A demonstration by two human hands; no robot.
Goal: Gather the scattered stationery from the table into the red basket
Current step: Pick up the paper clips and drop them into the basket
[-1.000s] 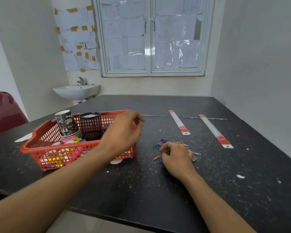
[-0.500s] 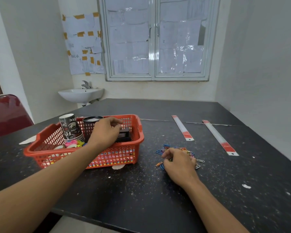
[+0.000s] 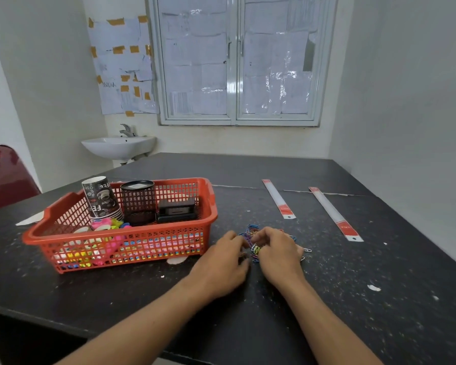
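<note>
The left hand (image 3: 221, 262) has left the red basket (image 3: 156, 246) and joined the right hand (image 3: 277, 252) on the dark worktop (image 3: 353, 299), just right of the basket. Both curl their fingers round a heap of paper clips (image 3: 253, 229) (blue, yellow and pink, mixed). In the basket, a paper cup (image 3: 100, 198) reads "Coffee".

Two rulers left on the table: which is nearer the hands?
The clear, red-ended plastic ruler lying closer to the red plastic basket; the other ruler lies farther right, toward the wall.
</note>
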